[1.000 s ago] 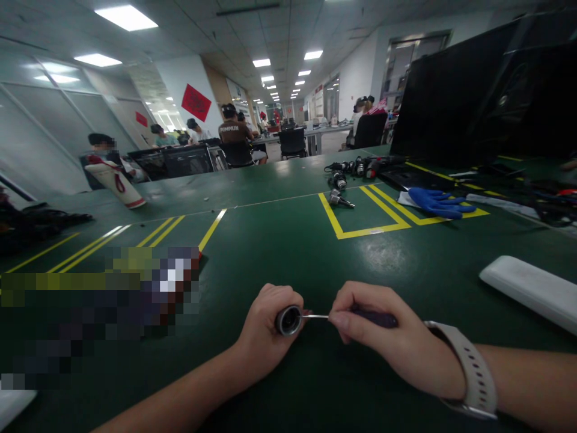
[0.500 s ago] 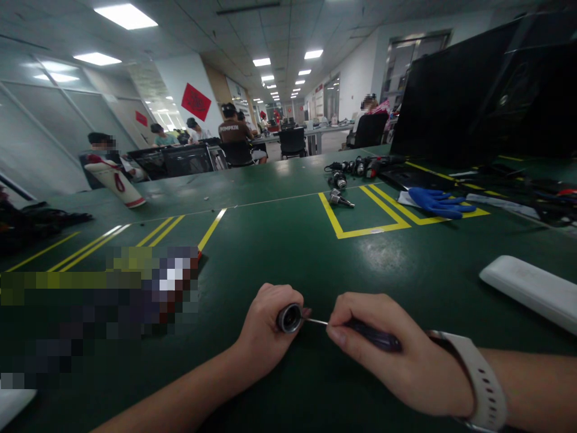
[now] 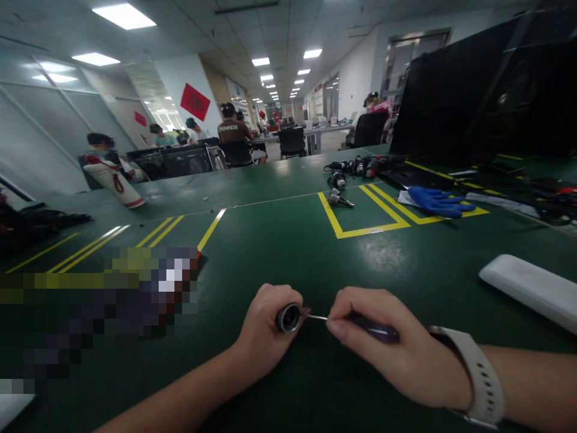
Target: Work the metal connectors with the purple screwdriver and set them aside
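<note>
Wrapped round a dark cylindrical part with a metal-rimmed open end [image 3: 289,318] is my left hand [image 3: 267,328], just above the green table [image 3: 252,252]. The open end faces me, and the fist hides the rest of the part. My right hand [image 3: 378,343], with a pale watch strap on its wrist, grips the dark handle of a screwdriver [image 3: 376,329]. Its thin metal shaft points left and meets the side of the cylindrical part near my left fingers. The tip itself is hidden there.
Metal-and-black parts [image 3: 341,198] lie by yellow tape at the back right, near a blue glove [image 3: 435,201]. A white elongated object [image 3: 532,288] rests at right. Dark monitors [image 3: 455,102] rise behind. A cream-and-red container [image 3: 118,183] stands far left; people sit beyond.
My right hand has shifted very slightly, and the screwdriver handle has tilted a little with it. My left hand and the cylindrical part stay almost in place.
</note>
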### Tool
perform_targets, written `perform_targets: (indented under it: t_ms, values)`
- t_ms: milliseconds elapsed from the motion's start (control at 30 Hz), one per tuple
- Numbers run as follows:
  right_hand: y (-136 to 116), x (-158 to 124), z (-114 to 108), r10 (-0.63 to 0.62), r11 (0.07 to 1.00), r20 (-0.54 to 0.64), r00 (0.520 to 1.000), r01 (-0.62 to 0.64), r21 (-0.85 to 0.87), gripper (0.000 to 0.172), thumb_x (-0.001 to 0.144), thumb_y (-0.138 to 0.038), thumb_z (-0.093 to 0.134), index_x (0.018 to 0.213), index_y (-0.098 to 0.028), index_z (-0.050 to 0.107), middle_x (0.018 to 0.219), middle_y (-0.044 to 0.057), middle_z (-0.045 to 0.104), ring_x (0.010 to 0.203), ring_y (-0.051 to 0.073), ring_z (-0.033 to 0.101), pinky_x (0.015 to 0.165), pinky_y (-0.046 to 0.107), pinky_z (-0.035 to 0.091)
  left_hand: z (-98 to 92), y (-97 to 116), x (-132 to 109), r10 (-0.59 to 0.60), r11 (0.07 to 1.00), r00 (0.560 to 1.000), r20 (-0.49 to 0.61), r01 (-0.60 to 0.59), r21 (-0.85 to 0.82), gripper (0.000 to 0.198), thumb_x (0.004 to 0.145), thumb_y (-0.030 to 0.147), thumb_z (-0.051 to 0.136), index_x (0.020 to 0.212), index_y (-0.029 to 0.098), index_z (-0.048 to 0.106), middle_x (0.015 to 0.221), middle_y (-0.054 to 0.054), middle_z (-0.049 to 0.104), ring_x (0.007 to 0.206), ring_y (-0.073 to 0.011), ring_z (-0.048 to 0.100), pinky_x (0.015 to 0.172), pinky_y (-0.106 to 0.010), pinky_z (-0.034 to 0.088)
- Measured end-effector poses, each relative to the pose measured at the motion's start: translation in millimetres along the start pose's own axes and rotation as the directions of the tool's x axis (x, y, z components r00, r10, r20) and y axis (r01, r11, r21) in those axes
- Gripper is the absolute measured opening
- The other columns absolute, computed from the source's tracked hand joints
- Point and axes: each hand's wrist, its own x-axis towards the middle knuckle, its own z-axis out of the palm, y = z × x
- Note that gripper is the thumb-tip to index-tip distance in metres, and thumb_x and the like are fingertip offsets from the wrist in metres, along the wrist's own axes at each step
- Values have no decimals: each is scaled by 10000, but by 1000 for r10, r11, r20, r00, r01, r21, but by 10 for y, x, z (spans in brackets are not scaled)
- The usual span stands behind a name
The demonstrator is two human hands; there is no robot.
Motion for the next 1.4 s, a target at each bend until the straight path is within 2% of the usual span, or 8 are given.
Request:
perform_targets:
  t_ms: [100,267,433,533,667,733,1033,1400]
  values:
    - [-26,6,-5,-16,999,30,999,17,-45,168,838,-187,498,678,-166,545,614,-26,500,572,104,459,564,243,360,-10,12,17,13,1000,1000,27,-13,9,181,780,196,517,611,191,452,590,30,526,577,-125,491,610,-280,352]
    - [40,23,5,107,977,32,994,-111,180,184,839,-260,522,690,-156,552,609,-19,513,576,109,468,544,238,373,-47,24,-34,36,999,999,12,-36,-17,159,785,190,520,637,194,461,603,31,529,579,-122,481,606,-273,353]
    - [82,26,21,135,947,26,991,-137,289,178,842,-277,543,718,-150,561,611,-23,526,550,94,455,515,224,360,-55,15,-60,40,998,999,-5,-40,-39,157,765,191,552,637,196,461,610,35,534,577,-118,471,598,-259,357]
    - [46,17,13,123,969,2,992,-120,215,172,843,-267,530,715,-155,554,620,-19,522,562,101,465,520,228,367,-34,6,-39,26,999,1000,-3,-27,-23,160,770,178,542,633,193,460,598,37,525,567,-116,472,590,-256,350]
    - [-10,2,-6,14,1000,-5,1000,-14,-14,175,842,-216,496,683,-165,547,609,-23,501,562,106,464,540,241,367,9,2,-6,5,1000,1000,3,-5,13,166,777,181,529,625,190,462,597,30,528,573,-121,481,594,-266,345]
    - [-16,-1,-8,-8,998,5,1000,8,-60,173,845,-208,486,687,-168,545,606,-25,499,556,104,463,539,242,362,19,3,2,2,1000,1000,7,-2,17,160,774,180,530,628,191,466,598,31,528,577,-121,484,604,-271,348]
    - [24,-17,-2,-98,995,17,995,98,15,166,853,-208,485,703,-165,542,606,-20,499,549,102,463,535,244,360,-14,-9,13,-55,995,998,19,57,-82,204,753,223,572,602,195,438,584,47,505,559,-111,466,586,-256,363]
    - [60,-18,42,-62,995,-2,998,62,72,145,852,-205,495,730,-155,556,650,-6,518,599,113,480,570,253,373,-33,-13,3,36,988,998,54,-27,-153,142,752,204,573,643,192,482,600,30,540,583,-120,496,575,-256,370]
